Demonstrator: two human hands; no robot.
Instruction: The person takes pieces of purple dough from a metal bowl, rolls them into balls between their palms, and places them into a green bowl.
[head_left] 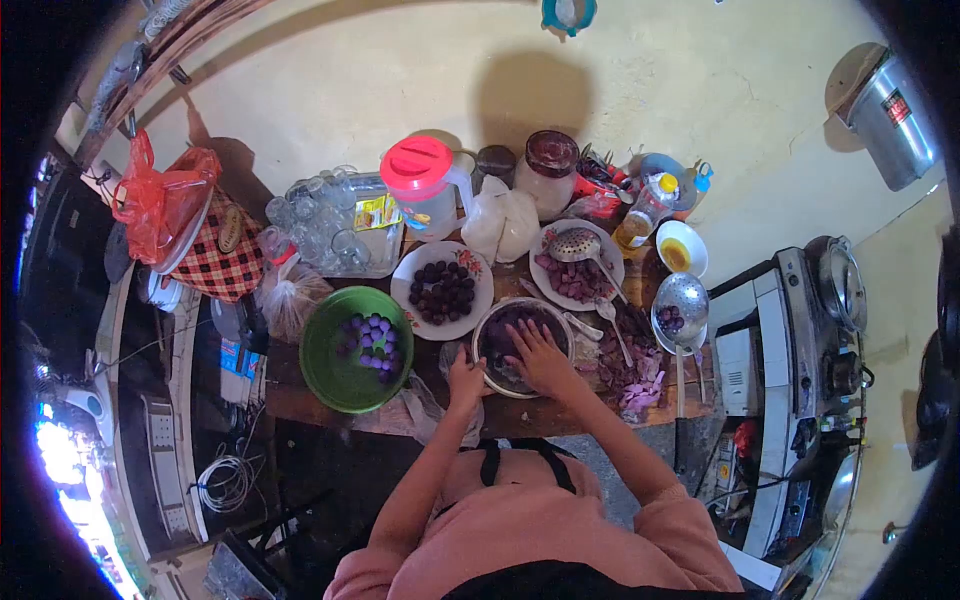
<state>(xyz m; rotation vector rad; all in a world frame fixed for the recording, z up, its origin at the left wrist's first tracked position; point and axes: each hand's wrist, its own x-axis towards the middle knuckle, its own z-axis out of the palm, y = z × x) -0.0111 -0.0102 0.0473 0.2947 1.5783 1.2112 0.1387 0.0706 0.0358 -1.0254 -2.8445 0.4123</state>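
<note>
A round pot with purple mash inside stands at the table's front edge. My left hand is closed on the pot's left rim. Inside the pot, my right hand lies on the mash with its fingers spread. To the left is a green basin holding purple balls. Behind the pot, a plate bears dark balls, and a flowered plate holds purple pieces under a slotted ladle.
Purple peelings and a fork lie right of the pot. Another strainer rests over a bowl at the table's right. A pink-lidded jug, glasses and a jar stand behind. The stove is far right.
</note>
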